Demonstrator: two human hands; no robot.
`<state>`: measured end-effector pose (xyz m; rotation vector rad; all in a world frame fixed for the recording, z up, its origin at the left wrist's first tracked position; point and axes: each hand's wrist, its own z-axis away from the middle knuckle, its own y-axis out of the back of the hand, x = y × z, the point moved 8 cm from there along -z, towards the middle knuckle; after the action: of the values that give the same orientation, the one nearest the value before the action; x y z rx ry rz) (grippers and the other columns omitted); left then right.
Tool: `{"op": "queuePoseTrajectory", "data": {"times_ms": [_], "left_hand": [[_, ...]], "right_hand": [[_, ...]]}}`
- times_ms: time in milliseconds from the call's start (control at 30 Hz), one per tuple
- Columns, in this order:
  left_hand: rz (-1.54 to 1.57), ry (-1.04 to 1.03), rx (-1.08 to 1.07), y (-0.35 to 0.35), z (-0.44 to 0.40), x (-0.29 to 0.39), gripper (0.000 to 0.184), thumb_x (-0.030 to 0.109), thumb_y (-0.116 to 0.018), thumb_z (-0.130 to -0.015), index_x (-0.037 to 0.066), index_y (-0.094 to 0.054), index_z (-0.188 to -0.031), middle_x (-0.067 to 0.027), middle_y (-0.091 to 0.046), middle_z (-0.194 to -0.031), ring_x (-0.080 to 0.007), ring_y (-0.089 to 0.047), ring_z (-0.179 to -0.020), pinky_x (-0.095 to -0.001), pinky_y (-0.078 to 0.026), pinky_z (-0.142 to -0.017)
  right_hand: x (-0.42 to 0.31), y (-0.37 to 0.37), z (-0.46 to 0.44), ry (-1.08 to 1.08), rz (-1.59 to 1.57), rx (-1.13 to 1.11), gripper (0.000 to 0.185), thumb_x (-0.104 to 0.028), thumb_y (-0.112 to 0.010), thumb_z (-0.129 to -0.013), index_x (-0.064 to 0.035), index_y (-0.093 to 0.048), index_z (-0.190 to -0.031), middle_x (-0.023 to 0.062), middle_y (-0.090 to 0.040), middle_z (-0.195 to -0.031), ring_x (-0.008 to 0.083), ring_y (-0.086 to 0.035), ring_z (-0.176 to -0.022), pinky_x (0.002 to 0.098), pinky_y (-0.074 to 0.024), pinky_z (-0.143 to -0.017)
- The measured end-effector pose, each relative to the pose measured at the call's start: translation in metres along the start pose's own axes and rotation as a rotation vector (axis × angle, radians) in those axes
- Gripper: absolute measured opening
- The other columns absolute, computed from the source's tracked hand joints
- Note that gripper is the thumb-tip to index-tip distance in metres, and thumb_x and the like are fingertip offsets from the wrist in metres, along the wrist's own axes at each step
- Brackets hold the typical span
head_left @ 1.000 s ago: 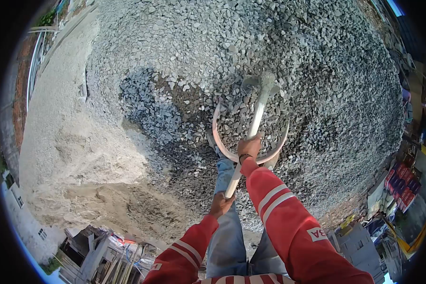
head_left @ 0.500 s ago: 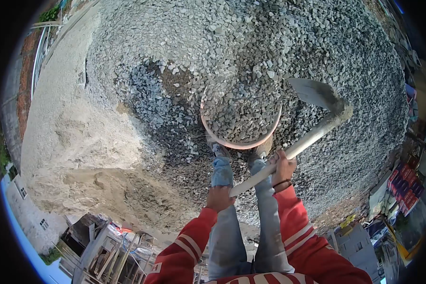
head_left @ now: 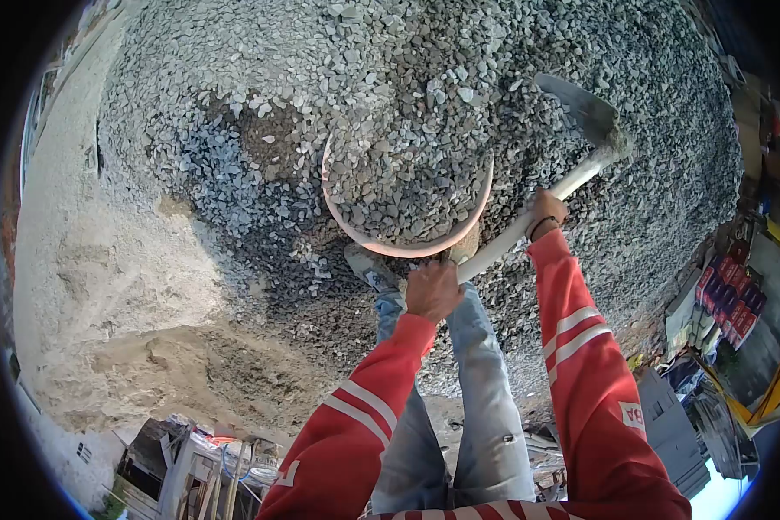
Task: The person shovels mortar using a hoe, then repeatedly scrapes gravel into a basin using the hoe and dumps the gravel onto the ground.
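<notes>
A hoe with a pale wooden handle runs up to the right across my front. Its broad, curved metal blade hangs over the gravel right of the pan. My left hand is wrapped round the handle's lower end, close to my knees. Farther up, my right hand grips the same handle, with a dark band on the wrist. Between the hands and the gravel heap sits a round pan with a pinkish rim, heaped with grey stones; stones cover its far side.
My shoes stand close against the pan's near rim. A sand pile lies to the left. Stacked red and blue packages are at the far right, and wooden framing is at the lower left.
Both hands have moved forward and upward with the hoe, and its blade has shifted away from me. The right arm is stretched further out. The view has shifted slightly.
</notes>
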<state>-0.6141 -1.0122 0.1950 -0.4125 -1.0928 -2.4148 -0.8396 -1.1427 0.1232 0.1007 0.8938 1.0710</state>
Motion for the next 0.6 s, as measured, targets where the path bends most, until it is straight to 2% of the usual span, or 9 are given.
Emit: {"op": "queuePoseTrajectory", "data": {"times_ms": [100, 167, 267, 400, 433, 467, 533, 567, 600], "left_hand": [[-0.008, 0.119, -0.081, -0.019, 0.06, -0.048, 0.033, 0.031, -0.071, -0.067, 0.008, -0.063, -0.09, -0.0142, -0.064, -0.085, -0.0298, -0.064, -0.075, -0.042, -0.052, -0.065], [-0.07, 0.205, -0.074, -0.021, 0.107, -0.077, 0.034, 0.033, -0.071, -0.067, 0.009, -0.063, -0.09, -0.013, -0.064, -0.08, -0.0302, -0.064, -0.073, -0.0426, -0.051, -0.063], [-0.156, 0.284, -0.04, -0.042, 0.175, -0.124, 0.04, 0.036, -0.071, -0.067, 0.01, -0.062, -0.096, -0.0124, -0.064, -0.077, -0.0316, -0.064, -0.071, -0.0442, -0.05, -0.065], [-0.147, 0.368, -0.147, -0.04, 0.224, -0.152, 0.049, 0.04, -0.07, -0.069, 0.008, -0.06, -0.104, -0.0137, -0.064, -0.079, -0.03, -0.063, -0.072, -0.0428, -0.048, -0.067], [0.184, 0.294, -0.336, -0.038, 0.223, -0.141, 0.047, 0.039, -0.068, -0.073, 0.007, -0.059, -0.106, -0.0125, -0.063, -0.078, -0.0261, -0.062, -0.071, -0.0393, -0.048, -0.066], [0.522, 0.214, -0.515, -0.038, 0.221, -0.128, 0.045, 0.038, -0.065, -0.078, 0.005, -0.058, -0.108, -0.0114, -0.063, -0.078, -0.0223, -0.061, -0.07, -0.0359, -0.048, -0.066], [1.145, 0.335, -0.427, -0.051, 0.198, -0.156, 0.04, 0.036, -0.064, -0.084, 0.001, -0.058, -0.103, -0.007, -0.061, -0.081, -0.0141, -0.056, -0.072, -0.0277, -0.046, -0.068], [1.257, 0.299, -0.212, -0.049, 0.167, -0.181, 0.031, 0.028, -0.059, -0.088, 0.0, -0.057, -0.102, -0.0061, -0.062, -0.083, -0.0121, -0.057, -0.075, -0.0266, -0.045, -0.068], [1.046, 0.362, -0.099, -0.03, 0.132, -0.207, 0.034, 0.032, -0.061, -0.087, 0.0, -0.057, -0.099, -0.0062, -0.062, -0.082, -0.0123, -0.057, -0.074, -0.0265, -0.046, -0.068]], "right_hand": [[0.076, -0.006, 0.038, -0.14, 0.198, -0.038, 0.011, -0.009, -0.055, -0.081, -0.0011, -0.05, -0.075, 0.0069, -0.049, -0.056, 0.0194, -0.049, -0.042, 0.0333, -0.0442, -0.038], [0.133, -0.004, 0.062, -0.125, 0.185, -0.102, 0.013, -0.009, -0.057, -0.079, -0.0016, -0.049, -0.073, 0.0061, -0.048, -0.054, 0.0189, -0.048, -0.041, 0.0326, -0.0432, -0.038], [0.192, -0.001, 0.14, -0.149, -0.002, -0.276, 0.015, -0.011, -0.062, -0.076, 0.0, -0.051, -0.077, 0.007, -0.053, -0.058, 0.0163, -0.05, -0.042, 0.0297, -0.0423, -0.04], [0.209, 0.007, 0.199, -0.058, -0.09, -0.315, 0.016, -0.006, -0.063, -0.075, -0.0035, -0.049, -0.084, 0.0039, -0.05, -0.056, 0.0138, -0.047, -0.041, 0.0279, -0.04, -0.038], [0.194, 0.008, 0.207, -0.072, -0.085, -0.325, 0.016, -0.006, -0.063, -0.075, -0.0035, -0.049, -0.084, 0.0039, -0.05, -0.056, 0.0138, -0.047, -0.041, 0.0279, -0.04, -0.038], [0.165, 0.004, 0.216, -0.121, -0.086, -0.429, 0.017, -0.004, -0.062, -0.075, -0.0041, -0.049, -0.085, 0.0031, -0.049, -0.056, 0.0128, -0.046, -0.041, 0.0272, -0.0391, -0.038], [0.113, 0.001, 0.219, -0.181, -0.09, -0.594, 0.017, -0.002, -0.062, -0.075, -0.0045, -0.048, -0.086, 0.002, -0.047, -0.056, 0.0111, -0.044, -0.041, 0.0256, -0.0374, -0.037], [0.089, -0.002, 0.21, -0.189, -0.096, -0.659, 0.016, -0.002, -0.061, -0.076, -0.0044, -0.048, -0.085, 0.0018, -0.046, -0.056, 0.0105, -0.043, -0.041, 0.0248, -0.0366, -0.036], [0.065, -0.005, 0.193, -0.159, -0.065, -0.747, 0.014, -0.003, -0.061, -0.077, -0.0046, -0.049, -0.084, 0.0019, -0.047, -0.057, 0.0104, -0.044, -0.041, 0.0243, -0.0369, -0.037]]}}
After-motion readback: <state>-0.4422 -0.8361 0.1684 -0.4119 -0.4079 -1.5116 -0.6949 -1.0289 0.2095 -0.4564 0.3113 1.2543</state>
